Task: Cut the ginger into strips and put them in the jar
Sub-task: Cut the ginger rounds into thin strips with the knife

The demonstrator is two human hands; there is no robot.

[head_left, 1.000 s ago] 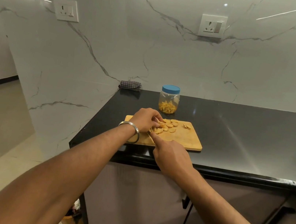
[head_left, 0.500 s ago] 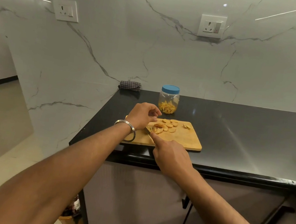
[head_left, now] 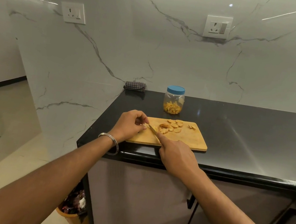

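Note:
Several round ginger slices (head_left: 172, 126) lie on a wooden cutting board (head_left: 187, 138) near the counter's front edge. My left hand (head_left: 129, 124) pinches a ginger piece (head_left: 145, 124) at the board's left end. My right hand (head_left: 177, 153) grips a knife (head_left: 152, 129), index finger along its spine, with the blade down beside my left fingers. Behind the board stands a clear jar (head_left: 174, 99) with a blue lid on, ginger strips in its bottom.
The black counter (head_left: 245, 138) runs to the right, with a checked cloth (head_left: 135, 86) at its back left corner. Marble walls carry two sockets. An orange bin (head_left: 73, 214) stands on the floor below the counter's left end.
My left hand drew back from the slice pile to the board's left end with a piece. The knife blade came down next to it.

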